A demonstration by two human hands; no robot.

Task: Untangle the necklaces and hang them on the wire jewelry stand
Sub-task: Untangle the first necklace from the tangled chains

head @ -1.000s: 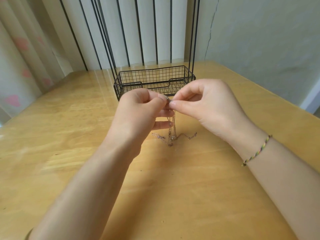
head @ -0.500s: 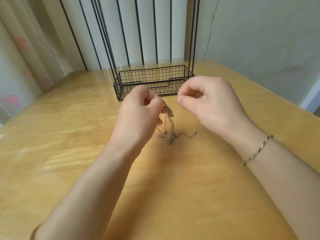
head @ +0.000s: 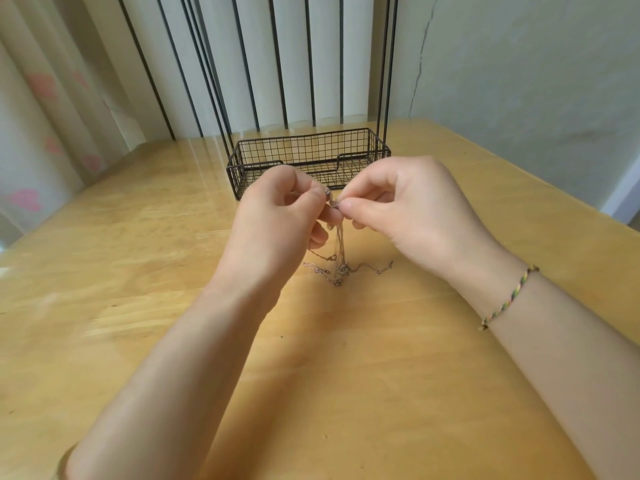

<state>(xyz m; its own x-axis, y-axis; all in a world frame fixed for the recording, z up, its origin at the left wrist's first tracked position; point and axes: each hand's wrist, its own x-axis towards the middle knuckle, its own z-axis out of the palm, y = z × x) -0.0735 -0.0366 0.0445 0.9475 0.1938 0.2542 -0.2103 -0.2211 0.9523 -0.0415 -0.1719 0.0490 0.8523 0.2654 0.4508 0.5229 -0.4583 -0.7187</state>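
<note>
Fingers of our left hand [head: 277, 220] and right hand [head: 412, 209] pinch the tangled necklaces [head: 340, 270]; chain ends rest on the wooden table [head: 166, 278] near the wire jewelry stand [head: 304, 151].

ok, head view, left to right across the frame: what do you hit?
Pink-print curtain → left hand → necklaces, pinched by both hands, ends trailing on the table → right hand → braided bracelet on the right wrist. The wire stand spans the middle, so it is left out.
</note>
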